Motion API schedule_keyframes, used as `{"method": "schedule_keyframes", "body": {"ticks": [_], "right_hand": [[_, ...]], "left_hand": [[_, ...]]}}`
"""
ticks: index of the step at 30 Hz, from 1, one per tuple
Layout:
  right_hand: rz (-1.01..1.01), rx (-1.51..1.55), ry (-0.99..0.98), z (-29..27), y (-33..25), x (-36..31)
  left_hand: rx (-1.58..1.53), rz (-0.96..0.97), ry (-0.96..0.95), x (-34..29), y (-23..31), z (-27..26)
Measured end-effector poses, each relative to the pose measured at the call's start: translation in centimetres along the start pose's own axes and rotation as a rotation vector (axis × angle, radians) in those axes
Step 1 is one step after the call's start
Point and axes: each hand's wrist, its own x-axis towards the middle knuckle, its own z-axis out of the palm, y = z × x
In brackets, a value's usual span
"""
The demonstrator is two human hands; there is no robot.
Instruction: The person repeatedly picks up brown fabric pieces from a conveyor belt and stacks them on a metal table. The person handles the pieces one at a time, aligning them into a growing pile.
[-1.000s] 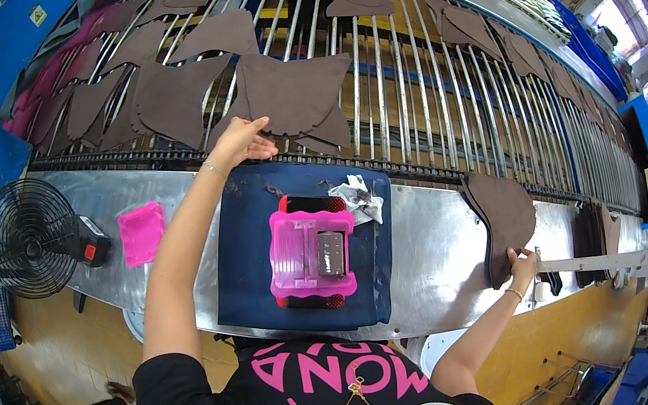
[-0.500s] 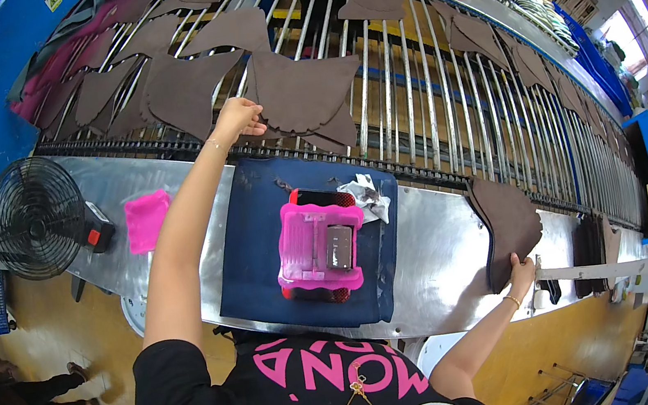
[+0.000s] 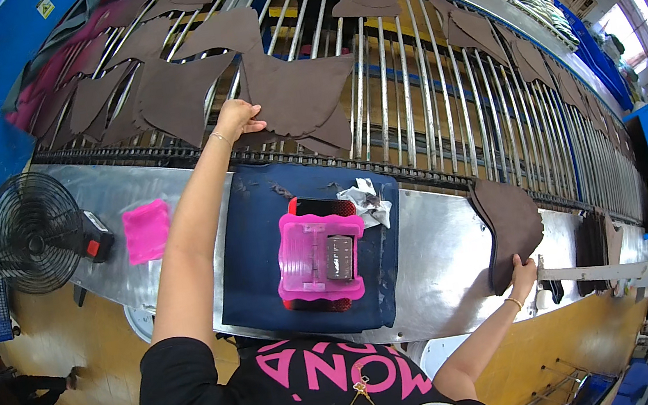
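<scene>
My left hand (image 3: 240, 120) reaches to the near side of the rod rack, fingers closed at the left edge of a large dark-brown cut piece (image 3: 296, 94), perhaps leather. That piece lies flat across the rods, overlapping a smaller brown piece at its lower right. At the right, my right hand (image 3: 523, 278) grips the near edge of a brown stack of cut pieces (image 3: 509, 222) with a curved outline. The stack rests partly on the metal table, its far end against the rack's edge. My right thumb lies on top; the fingers underneath are hidden.
Between my arms, a pink tray (image 3: 303, 288) holding a dark block (image 3: 339, 257) sits on a dark-blue mat (image 3: 248, 254), beside a crumpled white wrapper (image 3: 370, 204). Left are a black fan (image 3: 34, 235) and a pink sheet (image 3: 147, 231). A white bar (image 3: 623, 268) crosses at right.
The rods and the brown pieces on them have shifted slightly left. My left hand stays almost in place at the piece's edge. My right hand keeps its hold on the stack.
</scene>
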Motion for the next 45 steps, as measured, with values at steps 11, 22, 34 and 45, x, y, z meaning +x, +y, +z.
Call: {"method": "schedule_keyframes", "body": {"ticks": [11, 22, 34, 45], "right_hand": [[-0.059, -0.035, 0.045, -1.2, -1.3, -1.7], [-0.222, 0.327, 0.427, -6.9, -4.9, -5.4], [-0.822, 1.191, -0.304, -8.3, -19.4, -12.9], [-0.831, 1.135, -0.764, -10.1, -21.5, -16.8]], "left_hand": [[-0.015, 0.041, 0.047, 0.5, -0.6, -0.4], [0.547, 0.238, 0.321, -4.8, 2.9, -0.1], [0.231, 0.443, -0.733, -26.4, 8.3, 3.4], [0.202, 0.615, -0.374, -27.7, 8.9, 2.7]]}}
